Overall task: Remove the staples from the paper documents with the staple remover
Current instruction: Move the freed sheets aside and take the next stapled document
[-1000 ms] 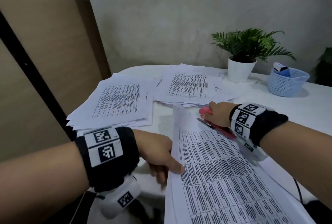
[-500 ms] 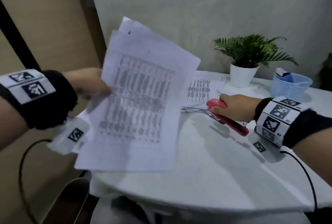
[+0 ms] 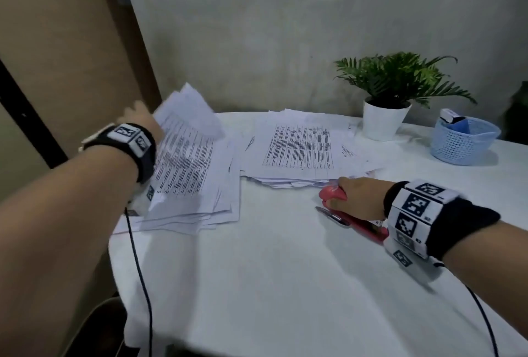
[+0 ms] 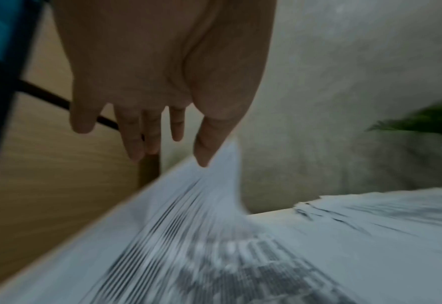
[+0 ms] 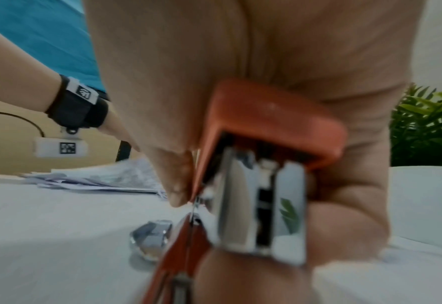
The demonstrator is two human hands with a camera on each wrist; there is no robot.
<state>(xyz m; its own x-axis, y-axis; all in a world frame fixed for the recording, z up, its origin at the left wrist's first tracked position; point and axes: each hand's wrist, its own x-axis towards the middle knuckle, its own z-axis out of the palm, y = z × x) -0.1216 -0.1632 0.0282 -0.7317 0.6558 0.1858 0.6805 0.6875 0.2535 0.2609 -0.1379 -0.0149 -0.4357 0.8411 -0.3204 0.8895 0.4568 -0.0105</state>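
Note:
My left hand reaches out over the left pile of printed sheets at the table's left edge. In the left wrist view its fingers are straight and spread, and only the thumb tip touches the raised corner of the top document, which is blurred and curling. My right hand rests on the table and grips the red staple remover; its metal tip points left. The right wrist view shows the fingers wrapped round the tool's red and chrome body. A second pile of documents lies just beyond that hand.
The round white table has bare cloth in front of me. A potted fern and a light blue basket stand at the back right. A wooden wall panel is close on the left. Black cables hang from both wrists.
My left hand lifted the document from the front of the table, swung it left and laid it on the left pile, letting go of it. The right hand stayed put with the staple remover.

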